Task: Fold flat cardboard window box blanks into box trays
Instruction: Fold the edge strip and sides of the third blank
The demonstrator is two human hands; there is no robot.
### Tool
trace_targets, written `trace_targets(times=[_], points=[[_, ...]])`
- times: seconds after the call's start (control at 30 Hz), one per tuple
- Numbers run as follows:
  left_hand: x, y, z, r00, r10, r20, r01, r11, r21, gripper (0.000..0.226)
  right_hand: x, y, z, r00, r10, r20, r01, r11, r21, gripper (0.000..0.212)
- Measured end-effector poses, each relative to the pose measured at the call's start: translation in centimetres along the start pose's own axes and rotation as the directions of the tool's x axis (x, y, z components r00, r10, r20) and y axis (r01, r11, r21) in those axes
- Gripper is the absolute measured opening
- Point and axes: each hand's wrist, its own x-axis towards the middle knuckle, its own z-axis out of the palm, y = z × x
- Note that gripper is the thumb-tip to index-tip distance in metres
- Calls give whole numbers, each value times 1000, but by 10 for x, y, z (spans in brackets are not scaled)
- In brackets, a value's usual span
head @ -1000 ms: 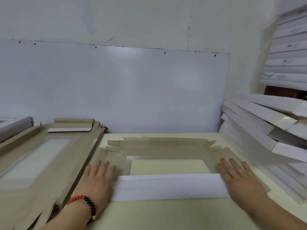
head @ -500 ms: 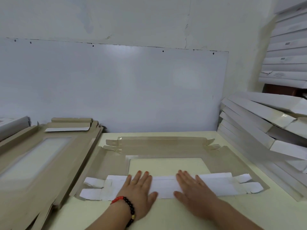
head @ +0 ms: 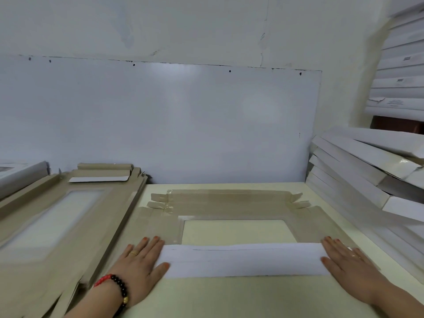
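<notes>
A flat brown cardboard window box blank [head: 229,203] lies on the pale table [head: 229,297] in front of me, its clear window in the middle. Its near long flap [head: 241,260] is folded over, white side up. My left hand [head: 140,265] presses flat on the flap's left end, fingers straight, a bead bracelet on the wrist. My right hand [head: 346,265] presses flat on the right end. The flap's end tabs are hidden under my palms.
A stack of flat brown window blanks [head: 52,226] lies at the left, reaching the table's near edge. White folded boxes [head: 367,180] lean in a pile at the right. A white board [head: 160,122] stands against the wall behind the table.
Both hands have slid apart along the white flap, from its middle out to its two ends. The small end tabs seen half a second ago are now under my palms.
</notes>
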Motion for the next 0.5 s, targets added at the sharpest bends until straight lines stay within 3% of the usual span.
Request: trace_targets(times=[0.2, 0.33, 0.4, 0.5], points=[[1, -6, -9, 998, -64, 10, 65, 996, -68, 66, -1, -10, -13, 993, 113, -44, -114, 993, -18, 53], [6, 4, -31, 995, -96, 25, 97, 993, -60, 100, 4, -24, -25, 992, 97, -83, -95, 995, 26, 55], [9, 13, -44, 994, -103, 41, 104, 994, -16, 113, 10, -30, -32, 995, 79, -56, -79, 997, -4, 66], [15, 26, -61, 991, -90, 102, 85, 995, 50, 115, 20, -35, -43, 999, 49, 3, -48, 996, -75, 91]])
